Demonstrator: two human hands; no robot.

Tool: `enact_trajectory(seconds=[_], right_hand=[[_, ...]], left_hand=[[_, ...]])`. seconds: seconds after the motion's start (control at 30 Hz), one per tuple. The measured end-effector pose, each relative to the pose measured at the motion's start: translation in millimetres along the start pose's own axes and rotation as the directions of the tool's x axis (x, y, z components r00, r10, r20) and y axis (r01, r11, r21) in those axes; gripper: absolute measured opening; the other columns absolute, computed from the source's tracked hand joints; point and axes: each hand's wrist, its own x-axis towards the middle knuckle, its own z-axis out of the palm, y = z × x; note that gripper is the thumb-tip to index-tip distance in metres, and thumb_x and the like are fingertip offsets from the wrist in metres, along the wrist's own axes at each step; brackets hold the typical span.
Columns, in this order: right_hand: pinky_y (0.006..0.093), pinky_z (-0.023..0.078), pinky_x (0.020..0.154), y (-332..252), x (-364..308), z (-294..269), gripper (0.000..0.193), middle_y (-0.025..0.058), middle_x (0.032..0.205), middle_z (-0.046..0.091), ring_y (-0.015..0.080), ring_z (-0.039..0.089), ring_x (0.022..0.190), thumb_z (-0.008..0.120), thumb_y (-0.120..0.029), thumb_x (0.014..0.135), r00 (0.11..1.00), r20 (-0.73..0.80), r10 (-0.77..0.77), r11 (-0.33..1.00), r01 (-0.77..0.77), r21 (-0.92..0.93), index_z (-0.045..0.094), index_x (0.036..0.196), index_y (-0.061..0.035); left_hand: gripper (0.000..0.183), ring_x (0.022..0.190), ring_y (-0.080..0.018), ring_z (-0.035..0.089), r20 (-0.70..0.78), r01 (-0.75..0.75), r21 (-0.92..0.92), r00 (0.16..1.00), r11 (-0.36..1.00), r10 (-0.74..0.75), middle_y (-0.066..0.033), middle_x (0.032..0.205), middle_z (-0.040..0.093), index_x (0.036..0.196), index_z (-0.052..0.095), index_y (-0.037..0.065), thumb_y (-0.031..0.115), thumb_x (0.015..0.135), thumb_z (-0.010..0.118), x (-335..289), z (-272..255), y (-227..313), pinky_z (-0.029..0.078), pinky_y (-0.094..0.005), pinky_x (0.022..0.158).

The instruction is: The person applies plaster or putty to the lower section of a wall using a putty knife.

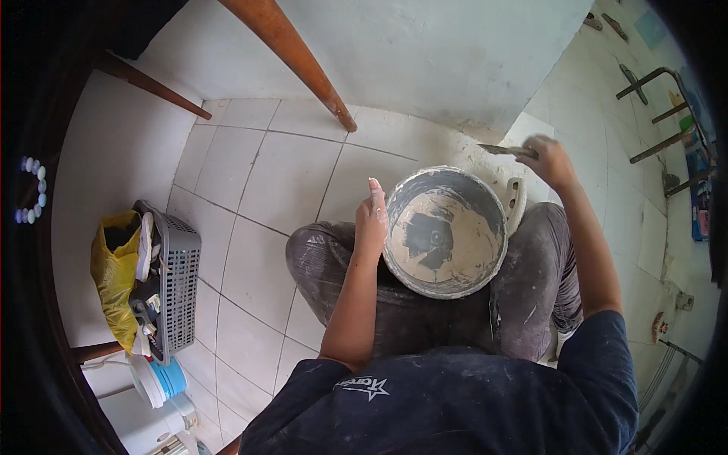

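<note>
A round grey bucket (445, 176) sits between my bent legs, its inside smeared with cream-coloured wet plaster (474, 246) and a bare grey patch showing at the bottom. My left hand (370, 221) grips the bucket's left side, with the thumb raised along the rim and the other fingers mostly hidden. To the upper right of the bucket, my right hand (547, 161) is closed round a putty knife (500, 150). The blade points left, over the floor by the wall corner. A pale loop-shaped handle (516, 205) stands at the bucket's right side.
A wooden leg (299, 57) reaches the tiled floor ahead. At left stand a grey plastic basket (180, 284) of shoes, a yellow bag (115, 273) and a blue-and-white bucket (163, 379). A white wall (425, 61) rises ahead; a metal rack (660, 114) is at far right.
</note>
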Motion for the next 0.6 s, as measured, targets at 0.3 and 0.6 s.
enact_trajectory(seconds=[0.3, 0.6], right_hand=[[0.0454, 0.046, 0.066, -33, 79, 37, 0.026, 0.0193, 0.075, 0.061, 0.0398, 0.059, 0.076, 0.071, -0.013, 0.071, 0.995, 0.102, -0.006, 0.991, 0.019, -0.133, 0.053, 0.084, -0.0011], [0.0473, 0.048, 0.071, -34, 93, 68, 0.024, 0.0201, 0.083, 0.061, 0.0404, 0.060, 0.082, 0.067, -0.014, 0.075, 0.990, 0.139, -0.035, 0.975, 0.065, -0.215, 0.055, 0.093, -0.0024]], left_hand=[[0.067, 0.060, -0.0455, 0.043, 0.049, -0.192, 0.075, 0.981, 0.979, 0.188, -0.0265, 0.060, 0.047, 0.068, 0.048, -0.007, 0.047, 0.099, 0.023, -3, -3, -6, 0.038, -0.0485, 0.062], [0.068, 0.061, -0.0452, 0.043, 0.080, -0.126, 0.039, 0.989, 0.991, 0.123, -0.0270, 0.061, 0.047, 0.069, 0.049, -0.008, 0.047, 0.099, 0.024, -3, -4, -7, 0.039, -0.0475, 0.063]])
